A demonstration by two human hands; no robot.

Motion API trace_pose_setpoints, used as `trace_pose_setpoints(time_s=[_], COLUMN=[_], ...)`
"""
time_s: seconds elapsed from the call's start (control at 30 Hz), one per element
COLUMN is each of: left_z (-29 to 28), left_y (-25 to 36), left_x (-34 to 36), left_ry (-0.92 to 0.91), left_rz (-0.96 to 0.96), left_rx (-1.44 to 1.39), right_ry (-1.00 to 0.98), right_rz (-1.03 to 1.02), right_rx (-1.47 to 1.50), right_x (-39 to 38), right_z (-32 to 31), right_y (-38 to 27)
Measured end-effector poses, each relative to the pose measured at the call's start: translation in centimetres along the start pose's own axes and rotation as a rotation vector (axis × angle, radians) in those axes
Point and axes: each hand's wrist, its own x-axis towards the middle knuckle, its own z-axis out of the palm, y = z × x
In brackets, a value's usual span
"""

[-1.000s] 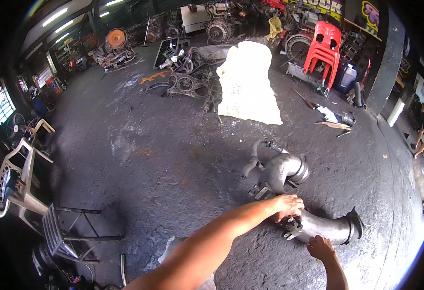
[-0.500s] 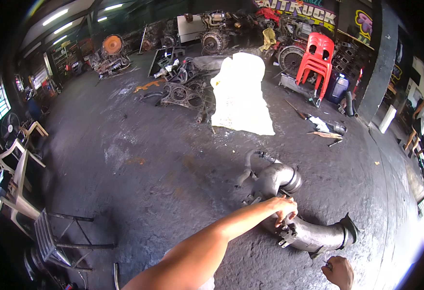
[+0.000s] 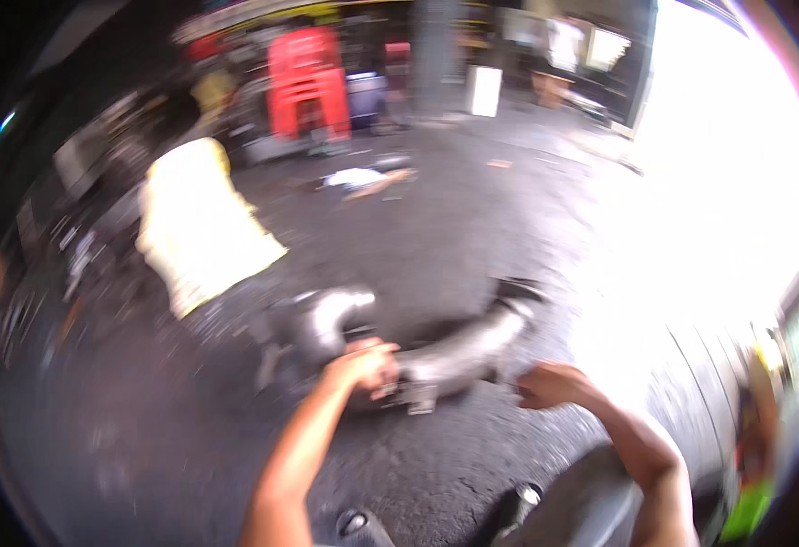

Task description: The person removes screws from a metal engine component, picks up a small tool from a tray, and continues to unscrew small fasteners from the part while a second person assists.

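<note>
A curved metal pipe assembly (image 3: 469, 336) lies on the floor in front of me, a rounded elbow (image 3: 322, 324) at its left and a flanged end at its right. My left hand (image 3: 369, 366) is curled on the middle of the assembly, by a bracket joint. My right hand (image 3: 550, 386) hangs just beyond the pipe's right side with its fingers curled; what they hold, if anything, is too blurred to make out. My shoes (image 3: 355, 522) show at the lower edge.
A pale cover (image 3: 201, 221) lies over something at left, among blurred machine parts. Stacked red chairs (image 3: 306, 79) stand by a pillar (image 3: 431, 64). Loose items (image 3: 354, 180) lie on the floor. A person (image 3: 559, 55) is near a bright doorway. A green object (image 3: 747, 506) is at lower right.
The view has swung right and is blurred, bringing the doorway and my shoes in. My left hand stays on the pipe; my right hand moved off the pipe and is now beside it.
</note>
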Motion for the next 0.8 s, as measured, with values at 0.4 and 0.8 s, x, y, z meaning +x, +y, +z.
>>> trace_pose_setpoints(time_s=[0.4, 0.8], left_z=[-1.1, -2.6], left_y=[4.5, 4.6], left_x=[-1.8, -0.8], left_ry=[-0.018, 0.014], left_rz=[-0.241, -0.248], left_rx=[0.16, 0.111], right_ry=[0.106, -0.04], right_rz=[-0.048, 0.014], right_rx=[0.178, 0.074], right_x=[-2.9, -1.5], right_z=[-0.6, -1.8], right_y=[-0.4, 1.3])
